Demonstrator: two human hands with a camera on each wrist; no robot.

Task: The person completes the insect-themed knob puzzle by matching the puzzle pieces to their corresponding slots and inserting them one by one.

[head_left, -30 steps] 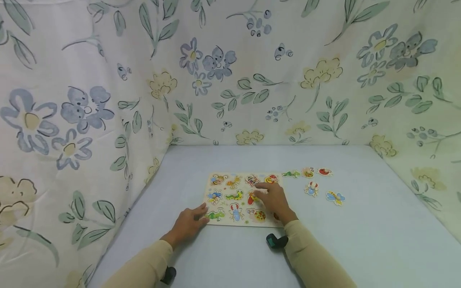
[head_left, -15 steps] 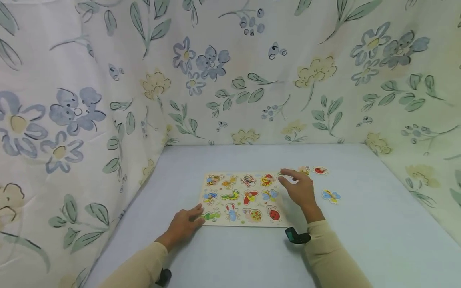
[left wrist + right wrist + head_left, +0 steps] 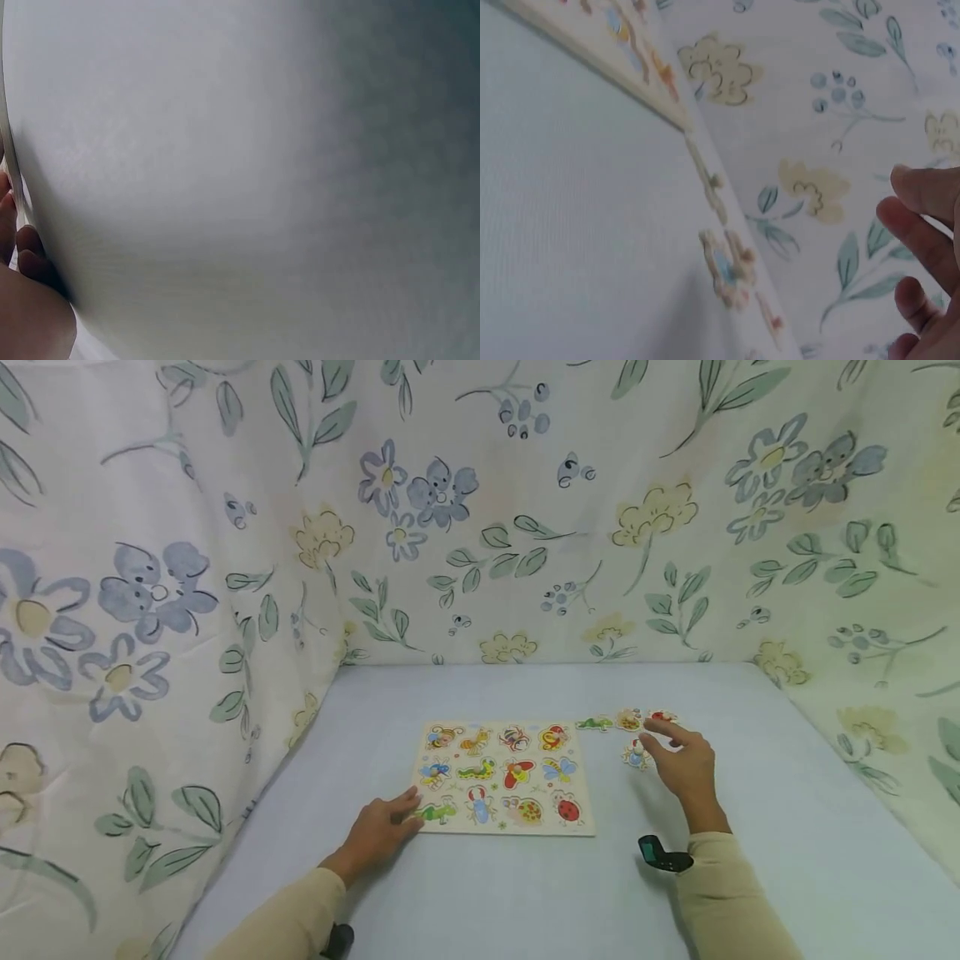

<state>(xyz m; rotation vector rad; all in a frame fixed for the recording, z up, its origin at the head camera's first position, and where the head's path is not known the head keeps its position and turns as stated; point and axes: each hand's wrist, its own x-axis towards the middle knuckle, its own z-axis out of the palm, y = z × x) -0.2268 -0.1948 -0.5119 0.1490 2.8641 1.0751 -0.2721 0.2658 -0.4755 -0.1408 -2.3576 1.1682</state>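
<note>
A wooden insect puzzle board (image 3: 450,789) lies on the table with rows of colourful bugs. My left hand (image 3: 375,835) rests at its lower left corner, thumb and index finger touching the edge near the green grasshopper picture (image 3: 437,812). My right hand (image 3: 686,772) hovers over the loose pieces to the right of the board, its thumb and index finger apart with nothing between them. Just left of its fingertips is the blue stag beetle piece (image 3: 636,753). The ladybug piece (image 3: 662,717) is partly covered by the index finger. The hand hides the spot where the dragonfly piece lay.
Along the board's upper right side lie a green grasshopper piece (image 3: 595,723) and a spotted yellow bug piece (image 3: 628,719). A flowered curtain (image 3: 495,568) hangs behind and beside the white table (image 3: 480,893). A black device (image 3: 663,856) is strapped at the right wrist.
My right hand has left the red winged bug on the board and moved right, past the board's edge, to the loose pieces. The left hand keeps its place at the corner.
</note>
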